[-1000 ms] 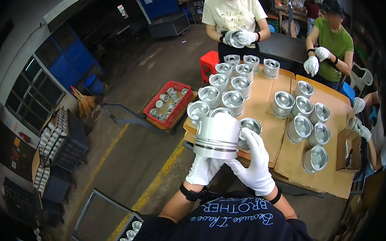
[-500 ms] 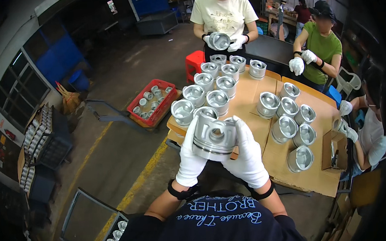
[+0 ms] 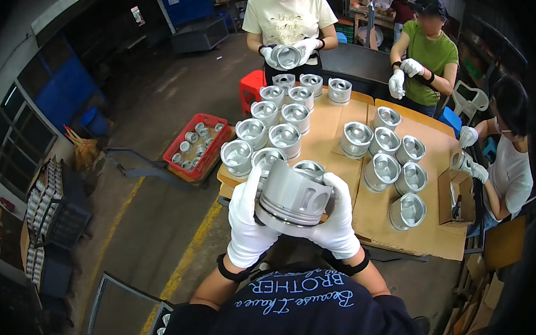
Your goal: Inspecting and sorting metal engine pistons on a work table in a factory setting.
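Between my gloved hands I hold a silver engine piston (image 3: 291, 197) up in front of my chest, tilted, its ringed end toward me. My left hand (image 3: 246, 215) is closed on its left side, my right hand (image 3: 340, 218) on its right side. The fingertips are partly hidden behind the metal. Just beyond, on the cardboard-covered table (image 3: 369, 219), more pistons stand in two groups: a double row (image 3: 285, 140) running away from me, and a looser cluster (image 3: 382, 171) to the right. One piston (image 3: 268, 161) stands right behind the held one.
A cardboard box (image 3: 456, 196) sits at the table's right edge. On the floor to the left, a red crate (image 3: 197, 148) of pistons rests on a trolley. Gloved co-workers stand across the table, one holding a piston (image 3: 287, 57); another person is at the right. Racked pistons (image 3: 41, 200) stand far left.
The held piston has been turned, so its side opening now faces right and its smooth wall shows. The table and people have shifted left in view. One co-worker has lowered their piston slightly.
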`<action>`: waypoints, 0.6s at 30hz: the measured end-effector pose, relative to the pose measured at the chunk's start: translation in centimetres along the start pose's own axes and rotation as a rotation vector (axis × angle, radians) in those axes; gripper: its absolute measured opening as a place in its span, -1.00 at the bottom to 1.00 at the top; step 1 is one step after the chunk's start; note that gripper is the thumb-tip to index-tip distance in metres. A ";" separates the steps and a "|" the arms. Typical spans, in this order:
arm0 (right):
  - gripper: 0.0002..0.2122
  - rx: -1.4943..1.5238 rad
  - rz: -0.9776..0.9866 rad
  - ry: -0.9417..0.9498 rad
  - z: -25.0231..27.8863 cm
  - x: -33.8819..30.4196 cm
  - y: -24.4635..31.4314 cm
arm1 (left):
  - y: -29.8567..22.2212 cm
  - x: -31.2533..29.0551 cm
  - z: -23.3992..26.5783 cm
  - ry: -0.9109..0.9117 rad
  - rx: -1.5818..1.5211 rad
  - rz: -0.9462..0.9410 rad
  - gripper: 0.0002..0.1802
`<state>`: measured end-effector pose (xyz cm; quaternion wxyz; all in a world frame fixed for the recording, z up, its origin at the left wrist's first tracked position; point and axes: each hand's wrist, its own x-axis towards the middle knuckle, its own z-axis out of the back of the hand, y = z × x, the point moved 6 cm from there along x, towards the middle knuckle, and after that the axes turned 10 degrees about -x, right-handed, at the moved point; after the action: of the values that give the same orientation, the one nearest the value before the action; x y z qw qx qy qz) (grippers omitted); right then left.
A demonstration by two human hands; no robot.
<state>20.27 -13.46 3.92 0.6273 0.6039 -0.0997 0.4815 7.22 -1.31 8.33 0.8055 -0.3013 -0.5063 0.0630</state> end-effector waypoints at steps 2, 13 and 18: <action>-0.12 0.069 -0.093 0.028 0.1 0.5 0.3 | 0.0 0.0 -0.2 -0.002 -0.017 0.016 -0.05; -0.13 0.180 -0.239 0.056 0.7 -0.4 -1.0 | 0.3 0.0 -1.4 0.103 -0.004 0.117 -0.03; -0.10 0.180 -0.275 0.033 2.5 -0.7 -1.4 | 2.7 -0.2 -3.9 0.265 -0.626 0.360 -0.04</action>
<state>22.08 -15.71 3.10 0.6324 0.6573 0.0378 0.4082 11.06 -0.86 5.51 0.7090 -0.6224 -0.3316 0.0062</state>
